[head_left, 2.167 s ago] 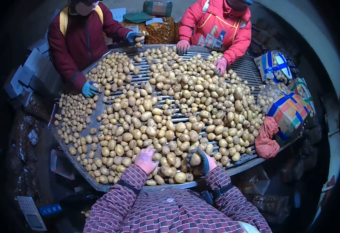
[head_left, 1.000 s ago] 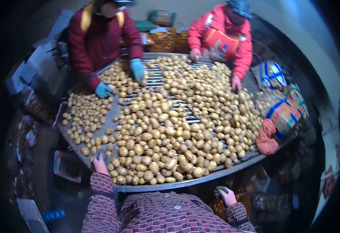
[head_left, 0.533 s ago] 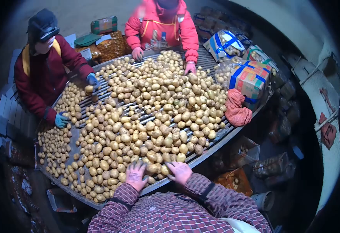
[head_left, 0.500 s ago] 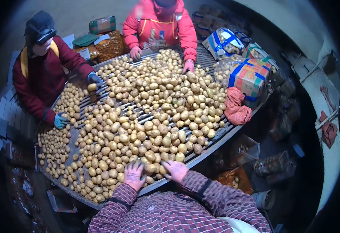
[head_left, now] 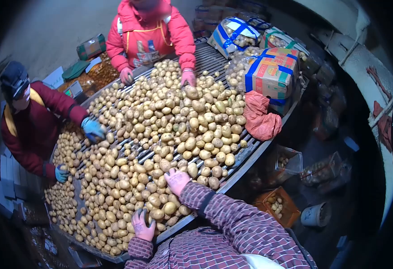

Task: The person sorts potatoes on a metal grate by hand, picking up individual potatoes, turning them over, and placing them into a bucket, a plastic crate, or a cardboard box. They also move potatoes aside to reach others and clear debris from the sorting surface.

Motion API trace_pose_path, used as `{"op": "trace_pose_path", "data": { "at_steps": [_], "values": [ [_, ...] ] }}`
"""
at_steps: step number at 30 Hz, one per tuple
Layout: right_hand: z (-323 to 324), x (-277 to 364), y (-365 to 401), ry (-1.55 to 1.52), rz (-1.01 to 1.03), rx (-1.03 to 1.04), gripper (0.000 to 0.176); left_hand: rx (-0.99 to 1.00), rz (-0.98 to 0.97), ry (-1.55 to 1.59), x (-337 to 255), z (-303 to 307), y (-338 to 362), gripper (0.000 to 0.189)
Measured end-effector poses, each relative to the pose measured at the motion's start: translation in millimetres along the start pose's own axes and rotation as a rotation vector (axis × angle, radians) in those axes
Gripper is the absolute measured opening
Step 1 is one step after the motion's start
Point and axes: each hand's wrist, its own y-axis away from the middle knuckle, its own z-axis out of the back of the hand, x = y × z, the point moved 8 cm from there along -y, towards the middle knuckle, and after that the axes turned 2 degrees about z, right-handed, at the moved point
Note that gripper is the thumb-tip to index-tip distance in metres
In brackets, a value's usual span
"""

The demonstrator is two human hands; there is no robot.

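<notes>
Loose potatoes (head_left: 169, 208) of mixed sizes cover the slatted metal sorting table (head_left: 199, 56) in front of me. Near the front rim, my left hand (head_left: 143, 225) in a pink glove with dark fingertips lies against the potatoes, thumb and fingers apart. Further in and to the right, my right hand (head_left: 177, 180), also gloved, reaches over the pile and touches potatoes with its fingers apart; its fingertips are partly hidden among them. Neither hand is closed round a potato.
A person in a pink jacket (head_left: 185, 38) works at the far side, and one in a maroon top (head_left: 30, 130) at the left. Taped boxes (head_left: 275, 74) and a red cloth bag (head_left: 261, 116) sit on the right end. An orange crate (head_left: 286, 215) and a white bucket (head_left: 315, 215) stand below.
My hands have moved apart: the right further in over the pile, the left back towards the front rim. The view has shifted. The maroon-sleeved person's hand no longer shows the potato it held.
</notes>
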Motion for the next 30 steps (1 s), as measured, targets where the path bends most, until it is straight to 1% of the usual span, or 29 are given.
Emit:
{"op": "trace_pose_path", "data": {
  "at_steps": [1,2,3,4,5,7,9,10,11,12,13,14,15,16,17,19,20,21,23,24,25,27,28,29,30],
  "values": [
    [-5,1,-7,-0.008,-0.002,0.087,0.035,0.031,0.016,0.011,-2,2,-2,0.060],
    [8,-1,-3,-0.078,0.020,0.022,0.035,0.010,0.038,0.082,-2,5,-4,0.054],
    [26,-1,3,-0.145,0.044,-0.043,0.035,-0.062,0.132,0.287,-6,12,-9,0.050],
    [35,-6,11,-0.364,-0.052,0.010,0.038,-0.076,0.205,0.446,-11,15,-12,0.052],
    [25,-8,11,-0.556,-0.090,0.117,0.049,-0.014,0.306,0.733,-27,13,-20,0.053],
    [39,14,22,-0.921,0.159,0.155,0.058,0.009,0.576,1.320,-58,9,-29,0.056],
    [62,18,28,-0.892,0.281,0.227,0.061,0.249,0.640,1.835,-61,-23,-34,0.053],
    [63,0,19,-0.910,0.213,0.202,0.059,0.300,0.726,1.975,-60,-36,-32,0.048],
    [74,-25,12,-0.756,0.098,0.168,0.055,0.334,0.746,1.981,-61,-39,-32,0.041],
    [62,-54,0,-0.618,0.066,0.033,0.049,0.306,0.808,1.932,-55,-46,-27,0.038],
    [71,-78,-11,-0.450,0.071,-0.034,0.043,0.278,0.870,1.881,-51,-53,-24,0.036],
    [76,-99,-23,-0.400,0.028,-0.069,0.042,0.303,0.652,1.613,-63,-45,-33,0.031],
    [84,-115,-37,-0.297,0.018,-0.163,0.039,0.286,0.455,1.284,-75,-37,-40,0.027],
    [91,-124,-50,-0.201,0.080,-0.278,0.039,0.221,0.306,0.989,-88,-27,-46,0.023],
    [95,-128,-67,-0.147,0.119,-0.264,0.038,0.242,0.303,0.980,-96,-25,-49,0.024],
    [85,-131,-106,-0.002,0.194,-0.138,0.035,0.285,0.295,0.959,-114,-21,-56,0.028],
    [63,-136,-129,0.105,0.157,-0.068,0.033,0.246,0.226,0.795,-107,-25,-57,0.033],
    [51,-132,-146,0.316,0.166,0.020,0.031,0.209,0.156,0.630,-102,-26,-59,0.039],
    [28,-126,-174,0.345,0.116,0.222,0.028,0.246,0.344,1.012,-88,-38,-61,0.034],
    [4,-122,-192,0.375,0.149,0.276,0.028,0.241,0.447,1.195,-84,-43,-63,0.033],
    [0,-120,-199,0.370,0.080,0.331,0.029,0.215,0.928,1.818,-77,-66,-49,0.032],
    [9,-112,-204,0.212,0.090,0.440,0.029,0.191,0.223,0.908,-83,-31,-71,0.033],
    [41,-108,-191,0.161,0.105,0.451,0.029,0.180,0.141,0.781,-87,-27,-75,0.033],
    [27,-116,-197,-0.019,0.035,0.426,0.028,0.159,0.061,0.653,-91,-22,-79,0.034],
    [34,-117,-185,-0.050,0.039,0.317,0.027,0.151,0.232,0.866,-82,-27,-81,0.034]
  ]
}}
